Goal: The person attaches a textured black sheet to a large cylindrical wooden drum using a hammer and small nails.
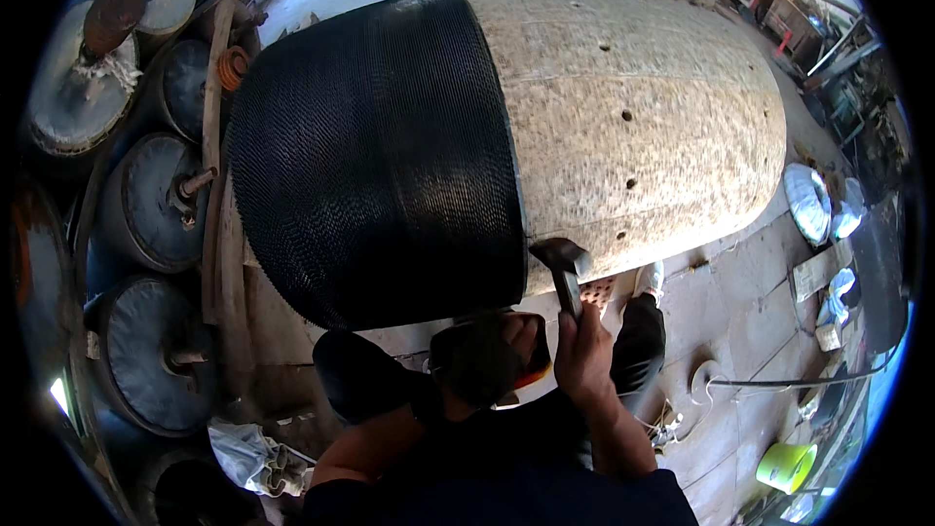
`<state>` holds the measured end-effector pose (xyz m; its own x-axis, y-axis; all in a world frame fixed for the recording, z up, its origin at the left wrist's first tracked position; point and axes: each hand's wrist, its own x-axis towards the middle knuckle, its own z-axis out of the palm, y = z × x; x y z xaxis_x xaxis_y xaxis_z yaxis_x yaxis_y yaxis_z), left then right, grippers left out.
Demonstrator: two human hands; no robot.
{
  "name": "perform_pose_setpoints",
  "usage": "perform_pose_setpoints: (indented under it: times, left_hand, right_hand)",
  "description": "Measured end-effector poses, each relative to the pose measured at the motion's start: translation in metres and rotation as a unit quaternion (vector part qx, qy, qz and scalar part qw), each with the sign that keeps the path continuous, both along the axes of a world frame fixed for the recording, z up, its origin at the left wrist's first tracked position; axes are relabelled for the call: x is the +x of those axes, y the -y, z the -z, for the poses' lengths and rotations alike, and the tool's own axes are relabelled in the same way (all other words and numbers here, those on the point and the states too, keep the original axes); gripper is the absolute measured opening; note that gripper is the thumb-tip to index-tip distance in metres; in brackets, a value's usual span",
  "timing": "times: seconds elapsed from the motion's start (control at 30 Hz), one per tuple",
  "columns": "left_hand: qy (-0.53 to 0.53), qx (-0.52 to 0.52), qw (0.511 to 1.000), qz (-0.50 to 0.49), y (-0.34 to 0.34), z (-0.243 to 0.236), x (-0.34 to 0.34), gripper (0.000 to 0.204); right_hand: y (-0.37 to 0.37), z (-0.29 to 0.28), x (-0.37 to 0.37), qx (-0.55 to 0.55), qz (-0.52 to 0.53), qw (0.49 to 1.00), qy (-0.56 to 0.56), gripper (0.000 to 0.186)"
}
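Observation:
A large barrel-shaped roller lies across in front of me. Its left part is wrapped in black, finely toothed wire strip (380, 156), and its right part is bare, pale, mottled wood (653, 127) with several dark holes. My right hand (586, 356) is wrapped round the handle of a hammer (562, 258), whose head is up by the lower edge of the roller, near where black meets wood. Below the black part, my left hand (487, 360) is at a small open container (539, 370) between my knees. Dark covering or shadow hides most of its fingers.
Several dark drums with protruding shafts (161, 195) stand along the left beside wooden planks (216, 136). On the right are a yellow-green bucket (786, 468), a white wrapped bundle (807, 203) and a cable (799, 382) across the tiled floor (726, 331). Crumpled cloth (255, 458) lies at lower left.

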<state>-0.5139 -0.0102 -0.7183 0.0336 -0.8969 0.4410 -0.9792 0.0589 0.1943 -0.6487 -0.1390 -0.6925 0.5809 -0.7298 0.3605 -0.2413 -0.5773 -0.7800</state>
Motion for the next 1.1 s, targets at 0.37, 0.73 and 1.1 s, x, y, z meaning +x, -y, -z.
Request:
perform_pose_setpoints:
  times: [0.37,0.73,1.1]
  left_hand:
    - [-0.376,0.214,0.898,0.075,-0.032,0.066,-0.020,0.057]
    - [0.114,0.283,0.952,0.007,-0.018,0.081,-0.028,0.047]
    - [0.173,0.043,0.984,-0.007,-0.039,0.082,-0.019,0.051]
  right_hand:
    - [-0.016,-0.007,-0.011,0.042,0.024,0.996,0.081,0.021]
    - [-0.021,-0.009,-0.003,0.024,0.045,0.977,0.209,0.012]
    - [-0.019,0.010,-0.004,0.054,0.058,0.972,0.221,0.015]
